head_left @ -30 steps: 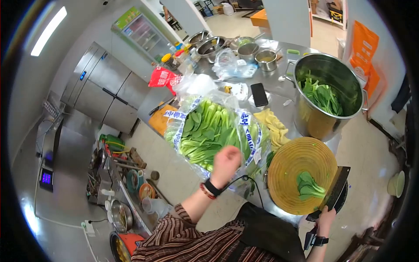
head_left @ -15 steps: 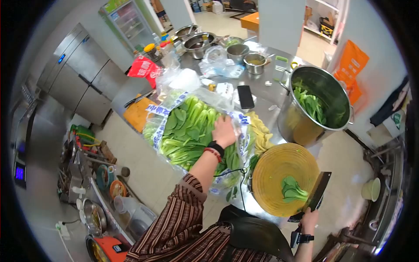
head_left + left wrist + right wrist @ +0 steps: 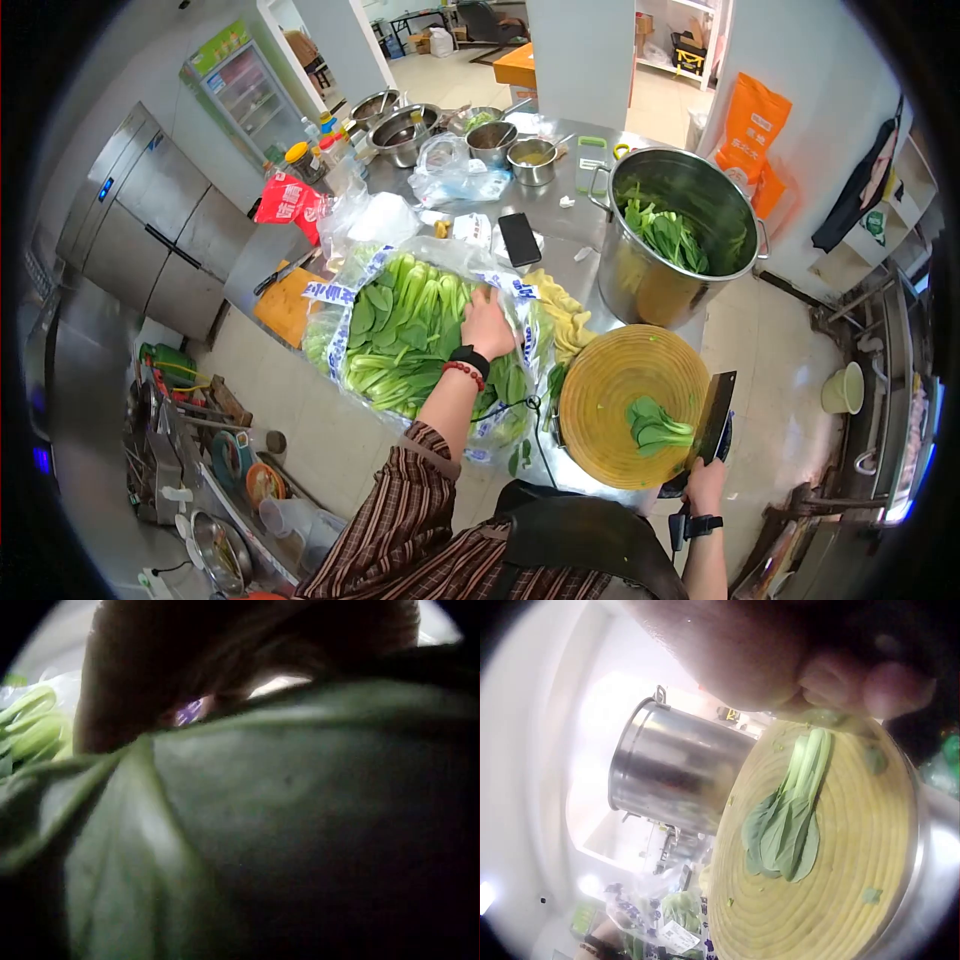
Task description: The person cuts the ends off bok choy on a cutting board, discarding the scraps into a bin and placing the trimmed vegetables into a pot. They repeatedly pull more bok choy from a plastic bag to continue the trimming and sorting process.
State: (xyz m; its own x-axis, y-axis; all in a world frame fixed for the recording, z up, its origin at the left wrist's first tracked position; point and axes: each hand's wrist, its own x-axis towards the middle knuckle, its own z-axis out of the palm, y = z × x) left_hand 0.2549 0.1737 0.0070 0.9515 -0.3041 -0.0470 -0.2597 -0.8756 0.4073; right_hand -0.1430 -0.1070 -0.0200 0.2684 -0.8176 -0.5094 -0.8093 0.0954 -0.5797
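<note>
Bok choy [image 3: 400,330] fills a clear plastic bag with blue print [image 3: 335,293] on the steel table. My left hand [image 3: 486,328] reaches into the right side of this pile; its fingertips are hidden among the stalks, and I cannot tell whether they grip any. Large leaves [image 3: 225,780] fill the left wrist view, just below the hand. My right hand [image 3: 706,480] grips a cleaver [image 3: 716,415], its dark blade upright at the right edge of a round wooden chopping board [image 3: 600,400]. One bok choy [image 3: 655,427] lies on the board, stems toward the blade.
A tall steel pot [image 3: 675,250] with greens inside stands behind the board. A yellow cloth [image 3: 560,312] lies between bag and board. Behind the bag are a phone [image 3: 519,239], steel bowls [image 3: 403,136] and bottles. A knife [image 3: 283,273] rests on an orange board [image 3: 287,303] at left.
My left hand has come from above the front of the bag down into the bok choy at its right side. The right hand keeps holding the cleaver by the board. The head view has shifted.
</note>
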